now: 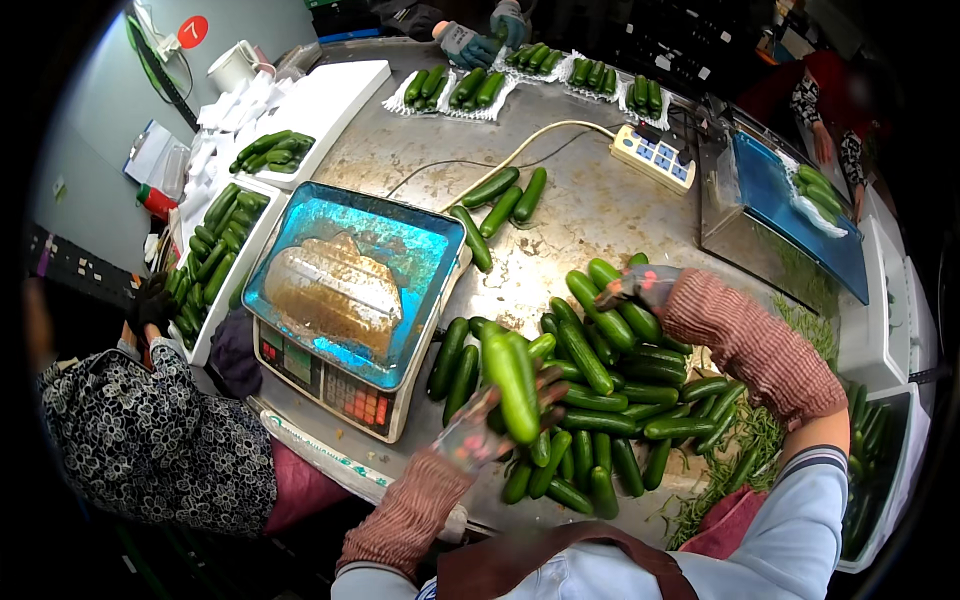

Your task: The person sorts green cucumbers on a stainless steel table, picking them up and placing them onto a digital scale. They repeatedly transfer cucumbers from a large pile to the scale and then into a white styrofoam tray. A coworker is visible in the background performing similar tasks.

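Observation:
My left hand, in a patterned glove, is shut around light green cucumbers above the near side of the pile. At least two are in its grasp; the blur hides the exact number. On the pile's far side my right hand, gloved alike, has its fingers curled over a dark green cucumber. Another cucumber lies right beside those fingers. Under and between both hands spreads the heap of cucumbers on the metal table. A digital scale with a worn blue pan stands left of the heap.
Several loose cucumbers lie beyond the scale. A power strip and its cable cross the table. Netted cucumber packs line the far edge near a co-worker's gloves. White foam boxes flank the left; a blue-topped machine stands right.

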Demonstrator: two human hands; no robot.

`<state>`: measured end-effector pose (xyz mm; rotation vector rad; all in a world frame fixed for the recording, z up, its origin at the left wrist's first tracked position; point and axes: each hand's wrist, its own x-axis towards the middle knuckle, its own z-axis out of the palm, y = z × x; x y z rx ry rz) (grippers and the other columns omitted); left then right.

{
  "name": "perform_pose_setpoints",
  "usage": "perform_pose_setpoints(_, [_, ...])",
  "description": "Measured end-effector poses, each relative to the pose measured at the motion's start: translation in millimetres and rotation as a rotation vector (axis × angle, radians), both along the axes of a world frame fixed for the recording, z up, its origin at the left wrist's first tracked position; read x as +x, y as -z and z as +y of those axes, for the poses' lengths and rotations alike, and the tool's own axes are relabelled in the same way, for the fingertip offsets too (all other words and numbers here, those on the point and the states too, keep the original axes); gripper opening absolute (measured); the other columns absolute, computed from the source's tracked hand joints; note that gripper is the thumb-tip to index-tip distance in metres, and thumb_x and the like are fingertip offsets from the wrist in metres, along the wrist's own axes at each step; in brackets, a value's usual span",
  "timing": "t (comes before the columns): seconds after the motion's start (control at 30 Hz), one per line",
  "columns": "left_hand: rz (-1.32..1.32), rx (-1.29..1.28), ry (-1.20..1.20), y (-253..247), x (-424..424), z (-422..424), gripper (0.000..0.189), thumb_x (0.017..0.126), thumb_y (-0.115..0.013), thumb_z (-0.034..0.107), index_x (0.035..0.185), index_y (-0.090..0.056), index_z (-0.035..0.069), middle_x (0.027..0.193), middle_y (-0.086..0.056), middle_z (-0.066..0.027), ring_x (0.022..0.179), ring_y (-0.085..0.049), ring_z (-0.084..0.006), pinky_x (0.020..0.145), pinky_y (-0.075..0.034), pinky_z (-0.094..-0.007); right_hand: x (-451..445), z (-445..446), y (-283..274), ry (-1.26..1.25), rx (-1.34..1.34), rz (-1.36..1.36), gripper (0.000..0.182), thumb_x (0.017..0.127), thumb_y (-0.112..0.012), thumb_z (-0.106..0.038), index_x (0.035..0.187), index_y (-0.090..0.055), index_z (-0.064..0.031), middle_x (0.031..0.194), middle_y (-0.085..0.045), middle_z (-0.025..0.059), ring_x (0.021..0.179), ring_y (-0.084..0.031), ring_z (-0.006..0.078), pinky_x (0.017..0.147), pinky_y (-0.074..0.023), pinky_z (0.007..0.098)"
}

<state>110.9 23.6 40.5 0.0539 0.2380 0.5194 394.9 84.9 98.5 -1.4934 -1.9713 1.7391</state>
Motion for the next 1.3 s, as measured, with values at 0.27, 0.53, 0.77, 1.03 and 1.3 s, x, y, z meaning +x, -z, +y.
perform_pose_setpoints(0.27, [0.095, -0.161, -0.026, 5, 30, -2, 0.054, 0.079, -0.057, 0.021, 0.125, -0.031, 0.011, 0.126, -0.036, -0.0151, 0.115, -0.035, -0.0347, 0.091, -0.037, -0.0455, -24, 11, 27, -0.375, 0.07, -0.291, 0.034, 0.077, -0.044, -0.003, 0.107, -0.056, -0.0141, 0.104, -0.057, 0.008, 0.093, -0.054, 0.0222, 0.084, -0.041, 0.0297])
perform_pose_setpoints(0.53, [0.089, 0.008, -0.088, 13, 8, -9, 0.052, 0.078, -0.058, 0.025, 0.123, -0.034, 0.012, 0.119, -0.043, -0.0118, 0.105, -0.046, -0.0291, 0.084, -0.043, -0.0428, -51, -42, -3, -0.16, -0.039, 0.037, 0.025, 0.075, -0.058, -0.013, 0.1, -0.057, -0.007, 0.096, -0.058, 0.0112, 0.091, -0.054, 0.0156, 0.079, -0.0435, 0.0289])
perform_pose_setpoints(0.77, [-0.036, 0.335, -0.328, -54, -70, 52, 0.06, 0.076, -0.06, 0.028, 0.124, -0.031, 0.006, 0.114, -0.046, -0.0168, 0.1, -0.05, -0.0293, 0.082, -0.045, -0.0397, -126, -27, -62, -0.169, 0.902, 0.163, 0.048, 0.062, -0.067, -0.009, 0.106, -0.048, -0.004, 0.122, -0.037, 0.0225, 0.088, -0.056, 0.026, 0.074, -0.0468, 0.0319])
perform_pose_setpoints(1.03, [0.91, 0.798, -0.379, -50, -196, 165, 0.041, 0.083, -0.049, 0.017, 0.119, -0.037, 0.0, 0.109, -0.05, -0.0184, 0.095, -0.053, -0.0286, 0.08, -0.046, -0.0388, -262, 68, -34, -0.197, 0.83, -0.423, 0.032, 0.073, -0.05, -0.022, 0.102, -0.055, -0.0086, 0.117, -0.045, 0.0156, 0.089, -0.054, 0.0302, 0.074, -0.0461, 0.0369])
perform_pose_setpoints(1.3, [1.58, 1.099, 0.08, -69, -192, 220, 0.04, 0.08, -0.05, 0.036, 0.107, -0.053, 0.007, 0.099, -0.058, -0.0097, 0.09, -0.055, -0.0203, 0.077, -0.043, -0.0295, -264, 67, -8, 0.915, -0.449, 0.756, 0.031, 0.073, -0.062, -0.022, 0.095, -0.055, -0.0007, 0.079, -0.058, 0.0124, 0.062, -0.057, 0.0189, 0.056, -0.05, 0.0316])
